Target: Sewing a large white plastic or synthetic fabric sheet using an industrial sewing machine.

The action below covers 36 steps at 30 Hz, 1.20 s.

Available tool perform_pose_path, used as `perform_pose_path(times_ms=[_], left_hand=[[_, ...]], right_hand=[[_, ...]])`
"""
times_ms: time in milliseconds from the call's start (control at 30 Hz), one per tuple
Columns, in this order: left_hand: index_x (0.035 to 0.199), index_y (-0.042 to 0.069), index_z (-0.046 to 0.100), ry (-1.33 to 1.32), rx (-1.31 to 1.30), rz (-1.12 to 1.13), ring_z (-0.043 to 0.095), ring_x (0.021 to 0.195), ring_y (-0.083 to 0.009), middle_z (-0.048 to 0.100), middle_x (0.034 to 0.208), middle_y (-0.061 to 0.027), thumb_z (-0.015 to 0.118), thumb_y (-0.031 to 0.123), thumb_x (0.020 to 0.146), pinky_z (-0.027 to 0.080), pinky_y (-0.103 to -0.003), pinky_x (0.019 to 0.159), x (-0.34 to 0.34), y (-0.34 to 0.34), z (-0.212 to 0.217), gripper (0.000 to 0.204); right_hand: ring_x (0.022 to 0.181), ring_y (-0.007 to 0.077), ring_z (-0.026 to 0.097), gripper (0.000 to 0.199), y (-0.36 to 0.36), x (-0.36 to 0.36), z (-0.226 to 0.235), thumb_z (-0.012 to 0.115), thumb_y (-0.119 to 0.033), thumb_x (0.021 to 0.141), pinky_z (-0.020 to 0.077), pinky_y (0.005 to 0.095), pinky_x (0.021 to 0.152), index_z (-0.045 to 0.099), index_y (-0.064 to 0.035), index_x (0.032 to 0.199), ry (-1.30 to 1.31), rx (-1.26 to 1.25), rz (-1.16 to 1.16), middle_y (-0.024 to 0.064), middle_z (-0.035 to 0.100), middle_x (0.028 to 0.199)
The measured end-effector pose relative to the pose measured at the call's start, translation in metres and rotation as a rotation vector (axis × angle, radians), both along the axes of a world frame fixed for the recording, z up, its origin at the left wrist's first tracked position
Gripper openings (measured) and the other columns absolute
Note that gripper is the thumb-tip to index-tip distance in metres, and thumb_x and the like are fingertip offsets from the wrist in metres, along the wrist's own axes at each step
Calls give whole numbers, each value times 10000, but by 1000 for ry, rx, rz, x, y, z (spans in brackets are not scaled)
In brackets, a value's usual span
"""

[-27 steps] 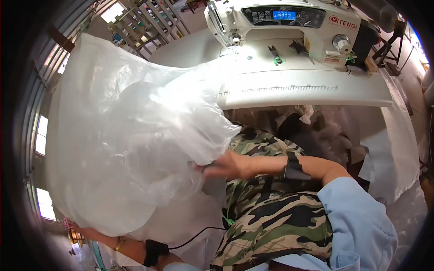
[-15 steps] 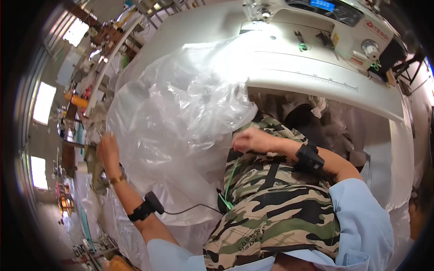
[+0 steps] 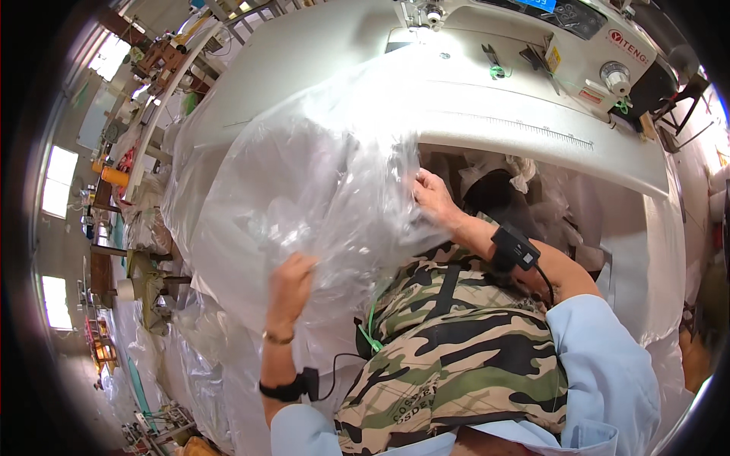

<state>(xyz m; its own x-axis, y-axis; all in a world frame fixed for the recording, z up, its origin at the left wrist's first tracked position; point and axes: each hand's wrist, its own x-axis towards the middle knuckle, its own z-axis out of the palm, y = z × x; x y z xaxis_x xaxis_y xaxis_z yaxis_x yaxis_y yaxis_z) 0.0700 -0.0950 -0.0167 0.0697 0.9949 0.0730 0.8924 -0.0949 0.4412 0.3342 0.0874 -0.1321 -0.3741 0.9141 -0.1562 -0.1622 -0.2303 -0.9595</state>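
Observation:
A large clear plastic sheet (image 3: 266, 190) spreads from under the sewing machine's needle area (image 3: 432, 19) down over the table's front edge and toward my lap. My right hand (image 3: 435, 199) is closed on the sheet's right side, just below the table edge, with bunched film at its fingertips. My left hand (image 3: 291, 287), somewhat smeared by motion, has its fingers curled in a pinch on the sheet's lower part. Behind its fingers the film is creased and lifted.
On the white sewing table (image 3: 517, 99) lie small thread snips (image 3: 494, 62) with green on them and a dark pointed tool (image 3: 541, 68). More crumpled plastic (image 3: 525, 175) hangs in the opening below. Cluttered shelving (image 3: 163, 99) stands at left.
My left hand has come from the far left in toward the middle. My right hand has moved up and slightly right to the film. The sheet has been pulled smoother and shifted.

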Motion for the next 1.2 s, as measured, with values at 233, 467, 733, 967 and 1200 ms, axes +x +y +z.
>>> perform_pose_path(times_ms=[233,467,733,967,1200], left_hand=[[887,-43,661,-47,41,467,583,709,-211,615,783,-111,655,-27,829,451,-302,660,-147,-168,-7,61],[897,-8,683,256,-240,949,565,712,-195,631,799,-83,641,45,835,426,-336,625,-271,-333,-69,92],[1165,1,650,664,-228,1065,573,1182,-340,642,1224,-182,512,18,824,424,-413,1048,-360,-345,-31,369],[1207,-21,625,151,268,153,650,1074,-312,658,1192,-189,552,-23,909,492,-358,935,-24,-38,104,306],[1138,-16,649,-68,437,-236,663,1045,-327,677,1128,-172,555,-71,902,523,-355,871,55,68,132,260]], right_hand=[[770,109,621,238,-11,-17,32,590,-265,973,470,246,645,599,-30,939,82,-137,16,13,614,844],[732,109,570,279,-20,-33,35,624,-261,955,489,265,673,619,15,993,91,40,26,37,605,814],[754,118,576,320,-26,-40,24,670,-264,908,481,281,722,666,51,962,97,36,109,48,635,824],[718,143,582,400,-30,-47,9,657,-312,873,485,313,668,682,86,904,-224,103,237,78,661,804],[831,77,562,255,-88,12,180,563,-184,937,475,258,751,658,41,1008,333,25,262,18,642,896]])
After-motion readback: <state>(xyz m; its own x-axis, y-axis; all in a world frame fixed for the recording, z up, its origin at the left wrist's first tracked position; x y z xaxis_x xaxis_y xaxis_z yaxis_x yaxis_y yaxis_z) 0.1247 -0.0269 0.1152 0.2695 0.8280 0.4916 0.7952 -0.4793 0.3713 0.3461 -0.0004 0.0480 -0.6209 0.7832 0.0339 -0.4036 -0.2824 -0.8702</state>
